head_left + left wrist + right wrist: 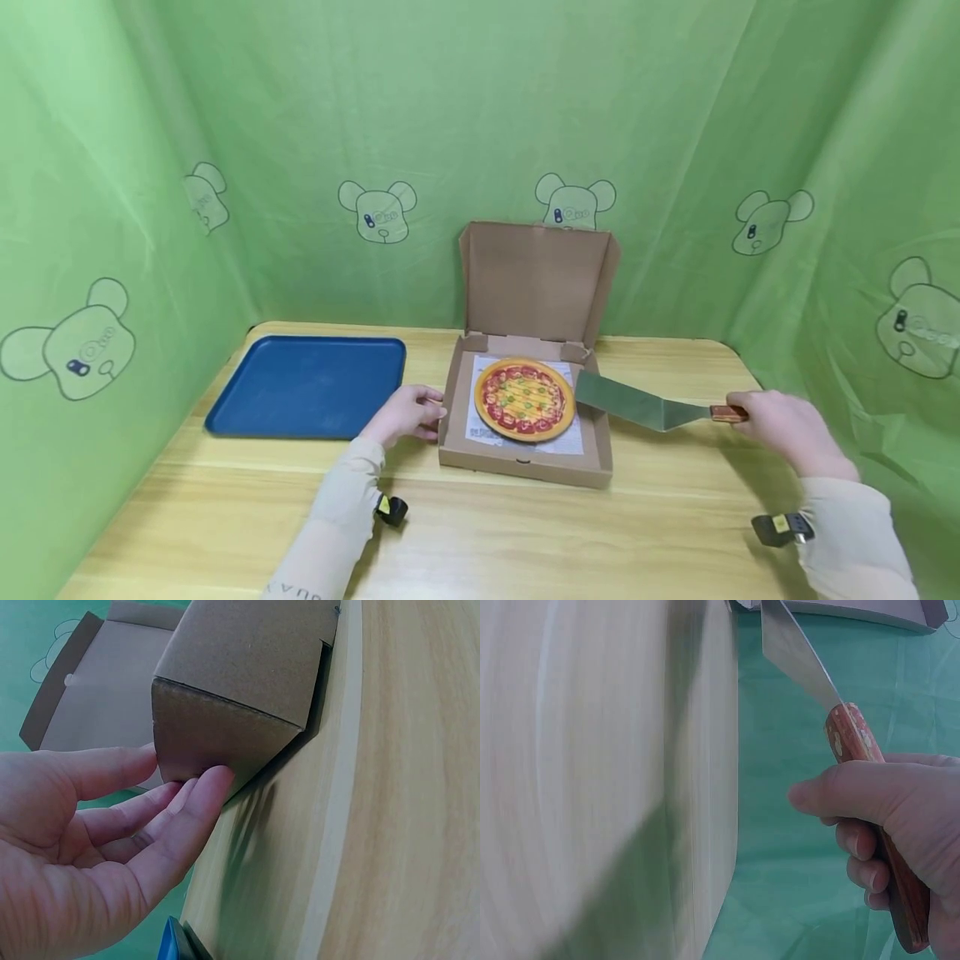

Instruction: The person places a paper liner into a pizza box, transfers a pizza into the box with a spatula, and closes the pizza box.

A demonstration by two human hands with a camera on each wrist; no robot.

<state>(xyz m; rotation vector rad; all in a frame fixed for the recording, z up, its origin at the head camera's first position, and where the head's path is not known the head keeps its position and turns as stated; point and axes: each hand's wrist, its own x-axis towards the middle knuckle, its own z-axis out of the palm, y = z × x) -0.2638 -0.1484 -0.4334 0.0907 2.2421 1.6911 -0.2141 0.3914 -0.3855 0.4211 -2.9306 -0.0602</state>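
A round pizza [523,400] with red and green toppings lies on printed paper inside an open cardboard pizza box [525,473], its lid [536,283] standing up at the back. My left hand [408,414] is at the box's left side; in the left wrist view its fingertips [214,780] touch the outer side wall, the fingers only slightly bent. With my right hand [783,429] I grip the wooden handle [900,877] of a metal spatula [626,402]. Its flat blade reaches over the box's right wall, the tip close to the pizza's right edge.
A blue tray [307,387] lies on the wooden table [480,542], left of the box. Green curtains [465,100] with bear-head drawings enclose the table's back and sides. The box lid stands close to the back curtain.
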